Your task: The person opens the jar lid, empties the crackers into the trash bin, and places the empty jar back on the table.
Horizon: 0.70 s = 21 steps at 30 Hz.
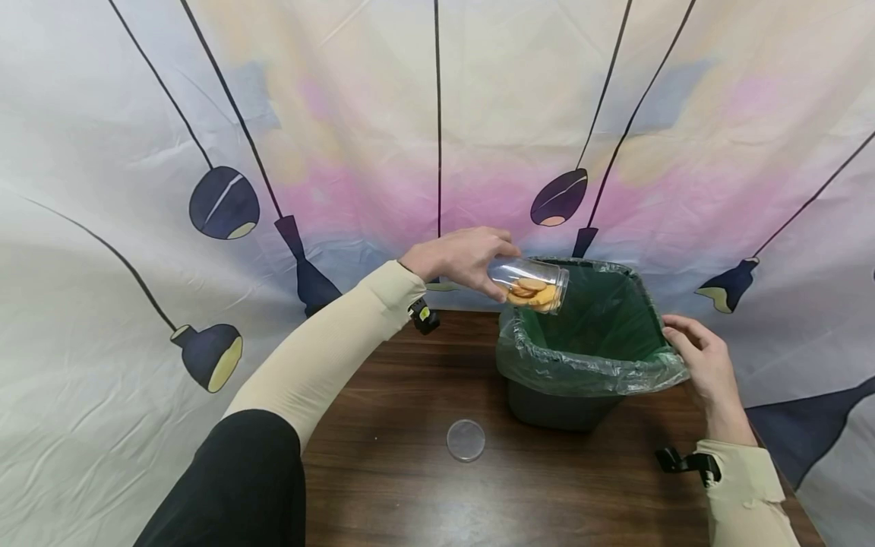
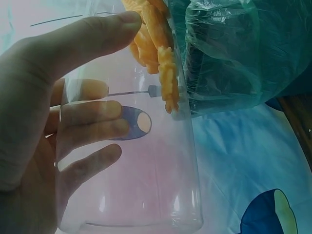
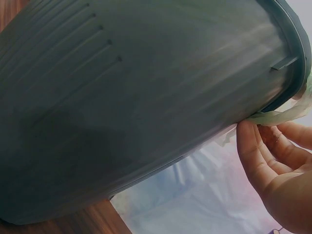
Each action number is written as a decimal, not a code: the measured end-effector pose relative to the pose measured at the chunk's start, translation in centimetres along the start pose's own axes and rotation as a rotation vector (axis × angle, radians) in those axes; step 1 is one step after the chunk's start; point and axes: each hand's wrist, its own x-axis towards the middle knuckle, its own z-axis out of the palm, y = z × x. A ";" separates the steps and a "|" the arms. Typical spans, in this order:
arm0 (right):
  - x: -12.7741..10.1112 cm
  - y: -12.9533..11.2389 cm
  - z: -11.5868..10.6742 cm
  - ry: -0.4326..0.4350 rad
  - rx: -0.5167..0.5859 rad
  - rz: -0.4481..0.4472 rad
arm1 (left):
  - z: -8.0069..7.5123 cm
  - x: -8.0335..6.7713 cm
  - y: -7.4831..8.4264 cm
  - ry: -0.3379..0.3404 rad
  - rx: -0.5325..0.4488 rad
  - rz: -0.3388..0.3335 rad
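My left hand (image 1: 468, 258) grips a clear plastic jar (image 1: 504, 270), tipped on its side, its mouth over the left part of a dark trash bin (image 1: 560, 410). Golden-orange biscuits (image 1: 533, 295) lie inside near the mouth. In the left wrist view, the thumb and fingers wrap round the jar (image 2: 146, 190). A green plastic bag (image 1: 588, 374) lines the bin and folds over its rim. At the bin's right rim, my right hand (image 1: 707, 365) holds the edge; the right wrist view shows its fingers (image 3: 249, 146) pinching there, where a strip of the bag shows.
A round clear lid (image 1: 465, 441) lies on the brown wooden table (image 1: 403, 486), left of the bin and nearer me. Right behind the table hangs a pale cloth (image 1: 383, 114) printed with dark lamps. The bin stands near the table's back edge.
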 end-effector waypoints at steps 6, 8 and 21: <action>0.0 0.0 -0.1 0.002 -0.009 0.008 | 0.3 -0.1 -0.2 0.004 -0.025 -0.004; 0.0 0.0 0.0 0.001 -0.007 0.011 | 0.4 -0.2 -0.3 0.007 -0.035 -0.009; 0.0 0.0 0.1 -0.002 0.008 0.001 | 0.9 -0.8 -0.8 0.040 -0.072 -0.004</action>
